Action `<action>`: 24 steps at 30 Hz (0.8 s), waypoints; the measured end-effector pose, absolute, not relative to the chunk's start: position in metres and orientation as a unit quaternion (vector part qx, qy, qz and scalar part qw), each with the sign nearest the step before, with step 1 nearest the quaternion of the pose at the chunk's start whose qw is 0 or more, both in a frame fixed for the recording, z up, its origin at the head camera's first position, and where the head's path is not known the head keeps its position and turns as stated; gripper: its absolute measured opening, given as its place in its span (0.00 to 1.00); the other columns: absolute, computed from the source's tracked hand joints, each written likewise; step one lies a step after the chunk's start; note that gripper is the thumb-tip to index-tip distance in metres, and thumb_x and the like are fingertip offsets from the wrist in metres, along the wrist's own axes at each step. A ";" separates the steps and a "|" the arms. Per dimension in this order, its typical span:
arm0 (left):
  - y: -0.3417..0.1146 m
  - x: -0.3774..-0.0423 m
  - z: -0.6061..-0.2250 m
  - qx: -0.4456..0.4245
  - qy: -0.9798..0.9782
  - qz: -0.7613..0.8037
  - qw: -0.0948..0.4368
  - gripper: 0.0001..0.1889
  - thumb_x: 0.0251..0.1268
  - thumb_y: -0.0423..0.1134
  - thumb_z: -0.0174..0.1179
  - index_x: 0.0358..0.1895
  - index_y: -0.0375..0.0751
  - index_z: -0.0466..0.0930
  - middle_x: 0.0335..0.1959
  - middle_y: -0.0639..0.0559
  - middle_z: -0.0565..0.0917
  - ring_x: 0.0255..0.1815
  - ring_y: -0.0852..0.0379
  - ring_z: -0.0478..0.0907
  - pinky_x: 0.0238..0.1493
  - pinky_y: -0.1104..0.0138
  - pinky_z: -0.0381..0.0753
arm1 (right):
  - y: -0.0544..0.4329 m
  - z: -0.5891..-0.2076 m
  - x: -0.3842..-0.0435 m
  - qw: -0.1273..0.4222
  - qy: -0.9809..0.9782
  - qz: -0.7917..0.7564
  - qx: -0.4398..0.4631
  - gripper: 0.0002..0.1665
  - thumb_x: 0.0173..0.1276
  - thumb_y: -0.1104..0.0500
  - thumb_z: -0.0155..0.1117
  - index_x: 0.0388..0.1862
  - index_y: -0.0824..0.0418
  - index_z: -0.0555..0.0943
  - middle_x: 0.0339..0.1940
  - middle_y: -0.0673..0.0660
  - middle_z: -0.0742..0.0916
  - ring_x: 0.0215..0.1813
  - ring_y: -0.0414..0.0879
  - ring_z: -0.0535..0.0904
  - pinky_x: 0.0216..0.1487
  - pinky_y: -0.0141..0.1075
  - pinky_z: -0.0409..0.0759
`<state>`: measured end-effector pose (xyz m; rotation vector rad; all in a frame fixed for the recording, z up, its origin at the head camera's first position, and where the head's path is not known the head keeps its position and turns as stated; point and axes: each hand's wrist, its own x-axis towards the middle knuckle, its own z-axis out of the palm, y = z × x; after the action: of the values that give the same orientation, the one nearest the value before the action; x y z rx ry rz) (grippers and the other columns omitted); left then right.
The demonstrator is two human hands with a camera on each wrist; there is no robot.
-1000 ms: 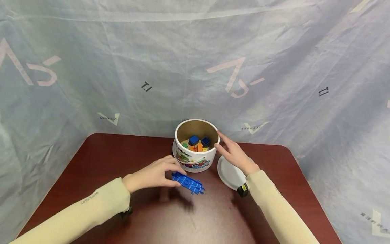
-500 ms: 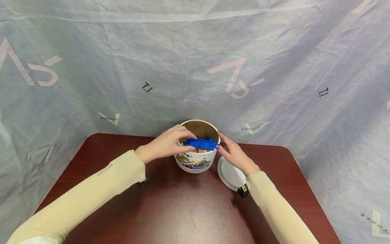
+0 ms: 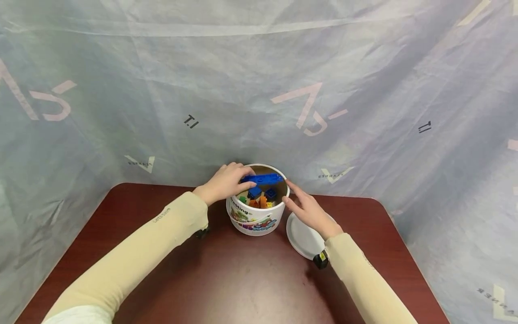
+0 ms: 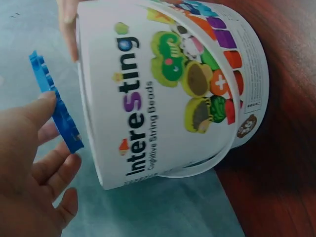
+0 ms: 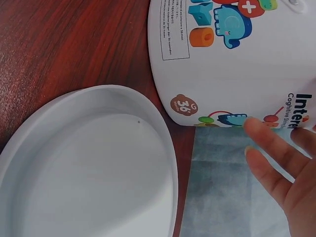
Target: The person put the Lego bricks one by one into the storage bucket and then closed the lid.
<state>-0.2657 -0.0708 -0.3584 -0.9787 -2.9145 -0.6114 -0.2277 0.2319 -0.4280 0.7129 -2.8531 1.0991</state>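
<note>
My left hand (image 3: 226,181) holds a long blue plastic toy train base (image 3: 265,179) between thumb and fingers, over the mouth of a white bucket (image 3: 259,227). In the left wrist view the blue base (image 4: 63,116) is seen edge-on, just above the rim. Inside the bucket lie blue blocks (image 3: 254,192), an orange block (image 3: 263,202) and a few green and yellow pieces. My right hand (image 3: 310,213) rests at the bucket's right side, thumb and index finger at the rim. Its extended fingers (image 5: 274,148) lie against the outer wall in the right wrist view.
A white round lid (image 3: 303,238) lies on the dark red table (image 3: 243,283), right of the bucket and partly under my right forearm. A thin white handle (image 4: 217,153) hangs down the bucket's front. Grey printed cloth (image 3: 226,90) stands behind the table.
My left hand has carried the blue base from in front of the bucket up over its opening, then toward the far rim. My right hand stays at the rim.
</note>
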 end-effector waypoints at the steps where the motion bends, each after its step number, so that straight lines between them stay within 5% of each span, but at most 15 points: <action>1: -0.071 -0.266 -0.361 -0.306 -0.933 -0.188 0.006 0.21 0.78 0.51 0.61 0.64 0.44 0.82 0.59 0.45 0.83 0.63 0.42 0.75 0.66 0.44 0.70 | 0.231 -0.428 -0.227 -0.004 -0.908 0.352 0.227 0.42 0.82 0.41 0.55 0.87 0.50 0.54 0.53 0.57 0.88 0.49 0.44 0.85 0.56 0.50 0.84; 9: -0.068 -0.263 -0.370 -0.294 -0.947 -0.122 0.029 0.21 0.77 0.52 0.60 0.64 0.46 0.82 0.60 0.44 0.83 0.62 0.42 0.74 0.60 0.48 0.71 | 0.230 -0.429 -0.225 -0.005 -0.908 0.358 0.219 0.41 0.82 0.41 0.55 0.87 0.46 0.55 0.51 0.51 0.89 0.50 0.41 0.85 0.58 0.49 0.83; 24: -0.059 -0.267 -0.377 -0.291 -0.950 -0.102 0.053 0.21 0.78 0.52 0.61 0.67 0.49 0.82 0.63 0.47 0.84 0.61 0.44 0.74 0.57 0.50 0.70 | 0.230 -0.433 -0.226 0.004 -0.903 0.365 0.225 0.40 0.83 0.44 0.55 0.87 0.50 0.56 0.48 0.55 0.90 0.47 0.46 0.87 0.57 0.52 0.82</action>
<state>-0.2668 -0.0592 -0.3775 -0.8848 -2.8873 -0.3115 -0.2261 0.2296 -0.4332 0.7060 -2.8306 1.1428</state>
